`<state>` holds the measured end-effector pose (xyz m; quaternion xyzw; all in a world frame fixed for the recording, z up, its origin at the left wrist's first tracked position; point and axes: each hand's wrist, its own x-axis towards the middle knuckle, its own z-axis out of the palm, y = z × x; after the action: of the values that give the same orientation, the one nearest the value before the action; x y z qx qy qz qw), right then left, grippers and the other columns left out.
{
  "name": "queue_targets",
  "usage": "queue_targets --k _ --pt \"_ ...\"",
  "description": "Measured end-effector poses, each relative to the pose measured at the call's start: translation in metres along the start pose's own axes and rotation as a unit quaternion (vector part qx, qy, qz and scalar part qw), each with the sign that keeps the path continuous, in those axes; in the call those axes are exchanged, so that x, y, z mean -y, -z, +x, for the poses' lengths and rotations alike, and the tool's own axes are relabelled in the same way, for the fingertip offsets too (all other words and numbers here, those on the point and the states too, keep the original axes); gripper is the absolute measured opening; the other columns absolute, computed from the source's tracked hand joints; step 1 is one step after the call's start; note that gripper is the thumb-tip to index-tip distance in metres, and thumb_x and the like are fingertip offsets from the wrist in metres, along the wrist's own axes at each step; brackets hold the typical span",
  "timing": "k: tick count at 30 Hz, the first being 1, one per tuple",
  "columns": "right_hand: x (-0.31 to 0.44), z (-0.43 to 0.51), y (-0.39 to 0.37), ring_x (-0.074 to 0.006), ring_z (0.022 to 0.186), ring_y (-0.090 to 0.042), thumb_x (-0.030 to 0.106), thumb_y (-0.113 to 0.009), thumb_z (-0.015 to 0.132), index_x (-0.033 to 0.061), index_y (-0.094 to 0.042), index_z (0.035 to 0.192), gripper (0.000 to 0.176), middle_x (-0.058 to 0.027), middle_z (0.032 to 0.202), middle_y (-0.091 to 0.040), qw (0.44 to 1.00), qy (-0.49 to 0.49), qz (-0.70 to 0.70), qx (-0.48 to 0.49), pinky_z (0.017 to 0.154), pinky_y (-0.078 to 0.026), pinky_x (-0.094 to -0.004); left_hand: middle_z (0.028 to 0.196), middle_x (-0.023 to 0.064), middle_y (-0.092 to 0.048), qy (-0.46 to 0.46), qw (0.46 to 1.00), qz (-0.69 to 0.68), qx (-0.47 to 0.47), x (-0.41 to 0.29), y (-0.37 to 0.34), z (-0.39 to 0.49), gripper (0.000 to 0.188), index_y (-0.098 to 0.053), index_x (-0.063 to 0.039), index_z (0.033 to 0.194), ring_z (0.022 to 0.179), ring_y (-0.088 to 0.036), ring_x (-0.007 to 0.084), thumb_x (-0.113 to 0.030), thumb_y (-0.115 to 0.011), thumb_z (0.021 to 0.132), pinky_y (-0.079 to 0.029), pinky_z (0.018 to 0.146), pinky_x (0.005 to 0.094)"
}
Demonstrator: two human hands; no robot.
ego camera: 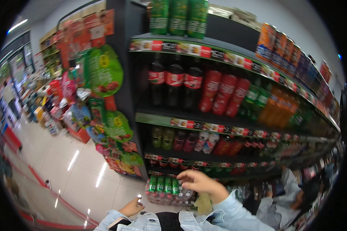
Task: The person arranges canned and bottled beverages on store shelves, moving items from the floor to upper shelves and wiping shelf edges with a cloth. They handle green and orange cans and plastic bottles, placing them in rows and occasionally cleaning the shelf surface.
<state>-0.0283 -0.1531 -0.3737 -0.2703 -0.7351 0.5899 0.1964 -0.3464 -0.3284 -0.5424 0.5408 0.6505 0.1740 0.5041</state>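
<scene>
My right hand (201, 183) is raised in front of the lowest shelf, fingers loosely curled and nothing visible in them. Beneath its fingertips, several green drink cans (164, 184) stand on or against a shrink-wrapped pack of bottles (159, 198) on the floor. A pale yellow-green bag or cloth (204, 202) shows under my right wrist. Low over the tiled floor, my left hand (132, 207) appears empty, its fingers apart. Beside my left sleeve is a flat dark item with a white edge (120, 223).
Before me rises a drinks shelf with cola bottles (175, 82), red bottles (209, 92), tall green cans (177, 18) and orange cans (266, 40). Green snack bags (107, 70) hang from its left end. A crouching person (280, 205) in a pale jacket is at the right.
</scene>
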Motion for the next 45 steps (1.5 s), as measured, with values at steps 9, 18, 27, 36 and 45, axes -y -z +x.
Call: queue_targets --k 9,18,27,36,45 --pt "0.255 -0.035 0.161 -0.0114 0.088 -0.062 0.005 -0.063 0.083 -0.0004 -0.064 0.102 0.019 -0.0063 0.103 -0.064 0.770 0.337 -0.337 -0.425 0.078 -0.052 -0.0263 0.121 0.0289 -0.058 -0.038 0.990 0.104 0.090 -0.016 -0.018 0.038 0.082 -0.025 0.005 0.144 0.111 -0.058 0.0418 -0.036 -0.065 0.085 -0.045 0.096 0.0399" --pt "0.382 0.014 0.338 -0.0298 0.116 -0.058 0.041 -0.068 0.081 0.0089 -0.059 0.124 0.054 -0.0139 0.117 -0.064 0.328 0.171 -0.743 -0.558 0.098 -0.043 -0.0456 0.117 0.0307 -0.058 -0.088 0.981 0.126 0.119 -0.057 -0.042 0.074 0.076 -0.030 0.002 0.141 0.109 -0.057 0.0441 -0.037 -0.064 0.086 -0.046 0.092 0.0434" --pt "0.385 0.024 0.351 -0.0276 0.107 -0.063 0.037 -0.074 0.076 0.0067 -0.060 0.119 0.054 -0.0139 0.110 -0.067 0.493 0.073 -0.677 -0.542 0.092 -0.048 -0.0431 0.114 0.0310 -0.060 -0.079 0.989 0.099 0.072 -0.043 -0.053 0.073 0.071 -0.033 0.001 0.139 0.107 -0.059 0.0433 -0.036 -0.065 0.087 -0.048 0.090 0.0452" --pt "0.378 0.014 0.379 -0.0296 0.107 -0.062 0.028 -0.071 0.079 0.0044 -0.056 0.123 0.053 -0.0181 0.120 -0.061 0.452 0.175 -0.695 -0.530 0.093 -0.049 -0.0377 0.109 0.0315 -0.062 -0.021 0.989 0.134 0.050 -0.031 -0.046 0.067 0.069 -0.036 0.001 0.136 0.102 -0.061 0.0442 -0.039 -0.063 0.087 -0.048 0.088 0.0455" --pt "0.211 -0.013 0.211 -0.0266 0.110 -0.057 0.021 -0.066 0.086 0.0005 -0.055 0.119 0.040 -0.0159 0.116 -0.060 0.821 0.475 -0.190 -0.252 0.097 -0.044 -0.0391 0.119 0.0323 -0.056 0.024 0.994 0.102 0.025 0.015 -0.056 0.065 0.074 -0.031 -0.002 0.143 0.107 -0.057 0.0453 -0.038 -0.062 0.085 -0.045 0.094 0.0486"
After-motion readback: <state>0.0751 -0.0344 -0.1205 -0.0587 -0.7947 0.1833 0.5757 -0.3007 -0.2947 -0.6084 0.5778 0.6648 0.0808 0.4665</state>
